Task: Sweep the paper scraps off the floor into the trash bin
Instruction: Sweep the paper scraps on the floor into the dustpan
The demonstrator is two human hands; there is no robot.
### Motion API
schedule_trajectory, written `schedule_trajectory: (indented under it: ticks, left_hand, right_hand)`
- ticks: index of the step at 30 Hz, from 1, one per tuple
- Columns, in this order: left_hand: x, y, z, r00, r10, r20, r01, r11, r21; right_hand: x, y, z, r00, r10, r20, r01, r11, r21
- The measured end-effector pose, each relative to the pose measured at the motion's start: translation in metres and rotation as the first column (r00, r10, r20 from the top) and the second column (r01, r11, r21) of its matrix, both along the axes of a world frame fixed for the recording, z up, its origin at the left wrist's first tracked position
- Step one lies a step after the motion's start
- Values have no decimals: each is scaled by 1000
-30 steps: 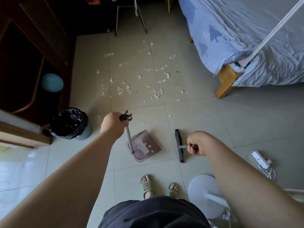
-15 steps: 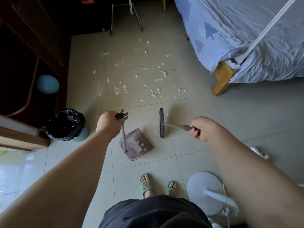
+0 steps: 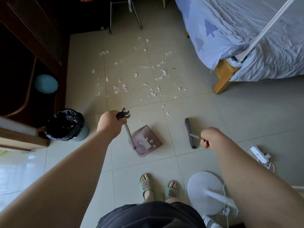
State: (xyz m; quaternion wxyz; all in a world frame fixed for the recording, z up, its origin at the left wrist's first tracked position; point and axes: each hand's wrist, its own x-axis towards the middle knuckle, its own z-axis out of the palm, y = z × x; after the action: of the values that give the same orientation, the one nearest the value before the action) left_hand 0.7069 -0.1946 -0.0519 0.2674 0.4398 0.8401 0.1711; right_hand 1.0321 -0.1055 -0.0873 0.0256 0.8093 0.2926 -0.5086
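White paper scraps (image 3: 139,79) lie scattered over the tiled floor ahead of me. My left hand (image 3: 109,123) grips the top of the long handle of a purple dustpan (image 3: 146,140), which rests on the floor with a few scraps inside. My right hand (image 3: 212,139) holds the handle of a broom whose dark head (image 3: 190,133) sits on the floor to the right of the dustpan. A trash bin (image 3: 65,125) lined with a black bag stands at the left, beside the wooden furniture.
A bed with a blue sheet (image 3: 246,38) and a wooden leg (image 3: 222,78) fills the upper right. A white fan base (image 3: 205,191) stands by my right foot, a power strip (image 3: 259,153) lies at the right. Dark wooden furniture (image 3: 32,55) lines the left; a chair frame (image 3: 125,14) stands behind the scraps.
The broom head swung forward beside the dustpan half a second ago and has now come back toward me and to the right. The dustpan has stayed put.
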Motion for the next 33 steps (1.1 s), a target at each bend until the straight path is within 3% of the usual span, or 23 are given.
schedule_trajectory:
  ticks: [9, 14, 17, 20, 23, 28, 33]
  left_hand:
    - [-7, -3, 2, 999, 32, 4, -32, 999, -4]
    - [-21, -3, 15, 996, 74, -49, -74, 997, -5]
    - [-32, -8, 24, 990, 125, -65, -127, 992, -13]
    - [-44, -11, 31, 980, 164, -113, -165, 986, 1]
    - [-52, -15, 40, 965, 186, -186, -188, 982, 6]
    - [-59, -20, 45, 954, 190, -230, -198, 980, -11]
    - [-62, -33, 39, 951, 198, -238, -210, 978, -24]
  right_hand:
    - [-69, 4, 13, 988, -5, -157, -5, 998, -60]
    - [-80, 20, 26, 972, 223, -71, -228, 971, -73]
    - [-80, 34, 46, 876, 481, 42, -474, 873, -112]
    - [-81, 45, 74, 686, 717, 126, -696, 696, -175]
    - [-90, 49, 89, 513, 843, 160, -801, 538, -263]
    - [-110, 46, 78, 479, 875, 67, -777, 458, -431]
    - [-124, 43, 63, 515, 852, 98, -758, 505, -414]
